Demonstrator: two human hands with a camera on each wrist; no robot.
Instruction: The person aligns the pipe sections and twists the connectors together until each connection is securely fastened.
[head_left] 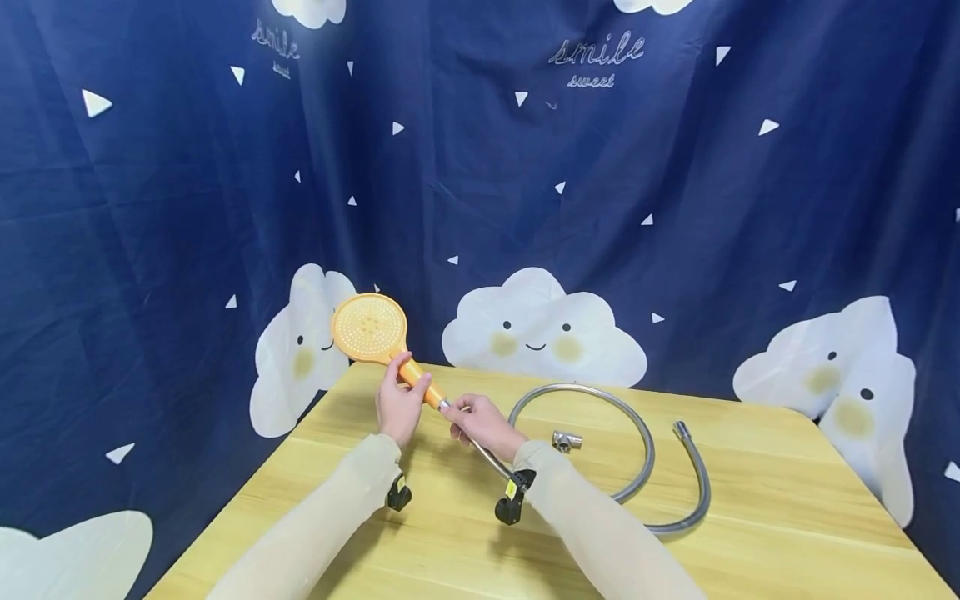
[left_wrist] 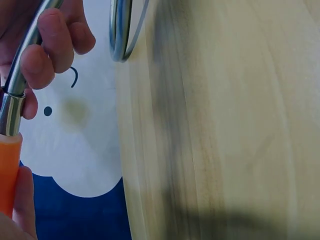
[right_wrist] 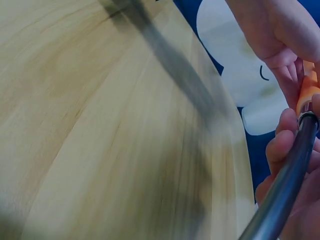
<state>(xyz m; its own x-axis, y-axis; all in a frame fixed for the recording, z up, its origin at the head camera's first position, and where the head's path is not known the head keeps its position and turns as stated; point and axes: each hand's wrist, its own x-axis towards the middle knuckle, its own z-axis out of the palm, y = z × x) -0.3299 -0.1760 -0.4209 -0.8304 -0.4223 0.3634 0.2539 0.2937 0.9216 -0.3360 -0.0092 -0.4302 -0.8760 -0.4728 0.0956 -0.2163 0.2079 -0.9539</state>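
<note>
Head view: pinches between curled fingers of the right hand (head_left: 486, 425) a grey flexible metal hose (head_left: 650, 450) at its silver collar (left_wrist: 12, 115); grips in the left hand (head_left: 400, 407), by the handle (left_wrist: 7, 170), an orange plastic round-faced shower head (head_left: 369, 327) above a pale wooden table (head_left: 780, 500); shows, within the hose's loop, a small silver metal valve (head_left: 564, 442).
</note>
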